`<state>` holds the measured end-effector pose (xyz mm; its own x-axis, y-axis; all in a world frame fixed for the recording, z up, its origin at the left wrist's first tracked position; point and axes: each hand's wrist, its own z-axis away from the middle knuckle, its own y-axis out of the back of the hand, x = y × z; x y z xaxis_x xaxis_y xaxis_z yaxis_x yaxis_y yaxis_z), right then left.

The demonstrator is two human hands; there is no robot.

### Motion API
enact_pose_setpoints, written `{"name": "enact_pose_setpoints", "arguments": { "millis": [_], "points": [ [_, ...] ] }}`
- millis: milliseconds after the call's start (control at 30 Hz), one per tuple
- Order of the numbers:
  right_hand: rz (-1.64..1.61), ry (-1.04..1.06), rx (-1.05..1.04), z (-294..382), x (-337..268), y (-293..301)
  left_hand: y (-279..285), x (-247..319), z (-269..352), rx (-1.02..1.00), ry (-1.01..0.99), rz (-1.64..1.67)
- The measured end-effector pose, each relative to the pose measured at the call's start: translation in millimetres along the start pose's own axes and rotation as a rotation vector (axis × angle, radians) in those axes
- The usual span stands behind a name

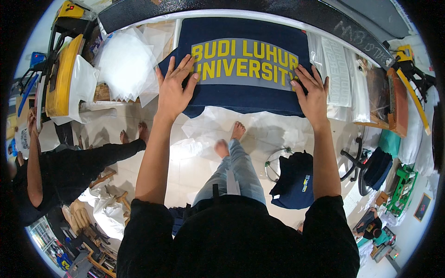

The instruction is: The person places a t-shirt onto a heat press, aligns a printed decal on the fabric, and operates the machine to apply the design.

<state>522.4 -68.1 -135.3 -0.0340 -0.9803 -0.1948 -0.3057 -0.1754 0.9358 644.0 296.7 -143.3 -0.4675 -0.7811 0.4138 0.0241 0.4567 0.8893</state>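
Note:
A dark navy garment (240,99) lies spread in front of me, its near edge hanging over the work surface. On it sits a grey-backed transfer film (240,79) bearing large yellow lettering in two arched lines. My left hand (175,83) rests at the film's left end, fingers spread, with the thumb and fingertips touching its edge. At the opposite end, my right hand (312,91) lies in a similar way, fingertips on the film's right edge. Neither hand is closed around anything.
Beyond the garment stretches a black heat-press-like slab (226,8). Stacked translucent sheets (123,64) lie left; a lettered film (336,73) lies right. A folded navy garment (293,180) sits on a round stool. Another person (69,170) stands left at a yellow-sided press (62,80).

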Motion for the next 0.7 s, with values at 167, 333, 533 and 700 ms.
{"name": "enact_pose_setpoints", "arguments": {
  "millis": [167,333,533,700],
  "points": [
    [0.007,-0.004,0.010,-3,-1,1,-5,1,-4,-0.001,0.015,0.007],
    [0.003,-0.022,-0.037,-10,-1,5,-8,3,-2,0.028,0.011,0.033],
    [-0.940,-0.311,-0.041,-77,-30,15,-10,1,1,0.037,0.046,0.037],
    [-2.132,-0.712,-0.422,-155,-38,-23,-12,1,1,0.082,0.012,0.022]
  ]
}}
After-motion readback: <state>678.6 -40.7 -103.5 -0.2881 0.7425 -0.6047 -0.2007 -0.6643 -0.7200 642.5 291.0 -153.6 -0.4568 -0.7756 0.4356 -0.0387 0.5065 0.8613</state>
